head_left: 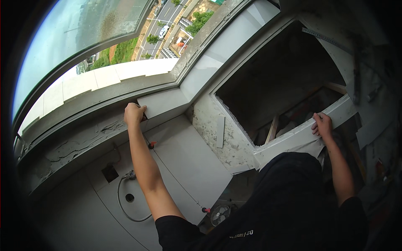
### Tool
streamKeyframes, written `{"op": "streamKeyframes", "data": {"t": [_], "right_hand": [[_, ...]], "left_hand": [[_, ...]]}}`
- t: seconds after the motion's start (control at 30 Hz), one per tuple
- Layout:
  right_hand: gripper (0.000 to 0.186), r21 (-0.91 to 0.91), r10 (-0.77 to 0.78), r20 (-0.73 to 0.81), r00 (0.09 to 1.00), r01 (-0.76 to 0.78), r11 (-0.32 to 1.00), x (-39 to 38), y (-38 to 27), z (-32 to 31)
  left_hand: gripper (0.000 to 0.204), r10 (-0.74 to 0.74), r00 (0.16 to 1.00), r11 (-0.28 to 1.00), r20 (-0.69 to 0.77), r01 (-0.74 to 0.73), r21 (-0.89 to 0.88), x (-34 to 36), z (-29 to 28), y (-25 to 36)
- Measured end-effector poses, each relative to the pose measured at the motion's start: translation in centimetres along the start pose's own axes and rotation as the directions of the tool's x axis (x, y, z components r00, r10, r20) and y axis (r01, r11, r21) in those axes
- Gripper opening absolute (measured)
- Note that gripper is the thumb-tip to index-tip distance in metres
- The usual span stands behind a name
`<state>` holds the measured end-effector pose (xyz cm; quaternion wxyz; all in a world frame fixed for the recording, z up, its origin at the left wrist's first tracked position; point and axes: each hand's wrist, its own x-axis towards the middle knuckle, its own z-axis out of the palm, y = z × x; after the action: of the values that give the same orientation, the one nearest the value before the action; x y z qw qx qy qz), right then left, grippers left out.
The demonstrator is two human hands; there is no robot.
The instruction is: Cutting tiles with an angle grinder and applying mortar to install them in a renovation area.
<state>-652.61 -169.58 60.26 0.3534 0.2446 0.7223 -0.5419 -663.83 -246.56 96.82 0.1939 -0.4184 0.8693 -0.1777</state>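
My left hand [135,113] is closed at the near-left end of a light grey sill tile [163,101], its fingers curled against the tile's edge. A small dark gap or piece shows beside the fingers; I cannot tell which. Left of this hand, the ledge is bare rough mortar [83,140]. Over on the right, my right hand [322,124] is curled on the white rim [289,136] of a large rectangular opening. Its fingertips rest against that rim.
Red tile clips [151,145] sit along a joint in the grey wall tiles [184,150]. A flexible hose [119,201] hangs nearby. A narrow strip [220,131] lies on the rough panel. Below stands a fan [220,215]. An open window [96,29] overlooks a street far down.
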Motion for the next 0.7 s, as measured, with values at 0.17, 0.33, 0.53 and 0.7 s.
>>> {"op": "streamKeyframes", "data": {"t": [0.17,0.33,0.53,0.7], "right_hand": [[0.039,0.015,0.002,0.033,0.999,-0.003,1.0,-0.6,-1.4,0.6],[0.039,0.016,-0.006,0.007,1.0,0.006,1.0,-0.3,-2.4,-0.4],[0.038,0.028,-0.226,0.32,0.92,0.229,0.973,-2.1,-6.0,6.1],[0.081,0.426,-0.212,0.83,0.515,-0.342,0.838,-9.2,-15.7,16.4]], "left_hand": [[0.035,0.145,0.985,0.983,-0.096,-0.155,-0.104,0.3,0.5,-2.3],[0.031,0.161,0.974,0.864,-0.157,-0.216,-0.455,-4.9,-1.3,1.8],[0.024,-0.012,0.934,0.465,-0.358,-0.312,-0.829,-22.9,-1.5,2.4],[0.021,-0.092,0.971,-0.111,-0.22,-0.23,-0.967,-35.5,7.1,4.6]]}}
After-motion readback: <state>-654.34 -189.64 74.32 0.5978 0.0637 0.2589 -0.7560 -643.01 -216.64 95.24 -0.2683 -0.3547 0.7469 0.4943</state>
